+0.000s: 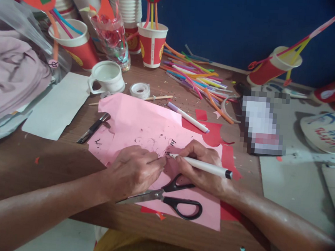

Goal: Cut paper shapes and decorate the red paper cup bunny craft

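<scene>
My right hand (201, 161) grips a white marker (206, 166) with a black end. The tip of the marker touches a small round pink paper piece (168, 153) bearing black marks. Close beside that piece, my left hand (138, 167) lies on the pink paper (133, 119) with its fingers curled and pressed together; whatever is between the fingertips is hidden. Black-handled scissors (159, 195) lie across the paper below my hands, their blades partly under my left hand. A black pen (94, 128) rests at the left edge of the paper. Red paper (215, 133) shows underneath.
Beyond the paper stand a white mug (109, 78), a tape roll (140, 89) and a red-and-white paper cup (152, 47). Colourful straws (194, 75) are heaped at the back. A blurred phone (262, 125) lies right. A light purple marker (188, 117) rests on the paper's far edge.
</scene>
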A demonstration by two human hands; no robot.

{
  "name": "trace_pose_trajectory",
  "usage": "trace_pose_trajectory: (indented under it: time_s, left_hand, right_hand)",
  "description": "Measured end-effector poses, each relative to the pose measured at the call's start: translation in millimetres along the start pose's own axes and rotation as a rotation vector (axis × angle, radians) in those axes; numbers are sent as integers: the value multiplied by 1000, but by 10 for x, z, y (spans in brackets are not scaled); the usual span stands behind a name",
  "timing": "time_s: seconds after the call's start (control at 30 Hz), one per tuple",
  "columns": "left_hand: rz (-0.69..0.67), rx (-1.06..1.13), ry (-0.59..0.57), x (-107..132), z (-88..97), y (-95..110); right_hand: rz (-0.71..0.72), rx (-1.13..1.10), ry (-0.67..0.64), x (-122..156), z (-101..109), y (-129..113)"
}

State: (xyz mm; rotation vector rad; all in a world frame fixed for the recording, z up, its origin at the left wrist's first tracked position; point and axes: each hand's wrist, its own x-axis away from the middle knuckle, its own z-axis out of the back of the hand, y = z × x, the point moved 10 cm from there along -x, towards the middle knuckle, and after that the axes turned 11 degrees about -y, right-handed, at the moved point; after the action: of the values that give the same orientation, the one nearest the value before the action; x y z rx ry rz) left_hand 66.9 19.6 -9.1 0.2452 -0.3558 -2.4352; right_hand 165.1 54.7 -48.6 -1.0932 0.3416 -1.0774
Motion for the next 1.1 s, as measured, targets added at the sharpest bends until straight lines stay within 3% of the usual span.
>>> trace_pose_trajectory:
  time_s: [0.33,0.6,1.1]
  left_hand:
    - [13,-2,-17,-5,-23,-8]
    - [7,-21,-19,-10,-27,-1]
    - [7,-16,-18,-16,-14,5]
  right_hand:
    - [-61,-25,-3,19,13,38]
    - [59,103,53,35,88,-100]
    - [73,40,-1,16,14,-61]
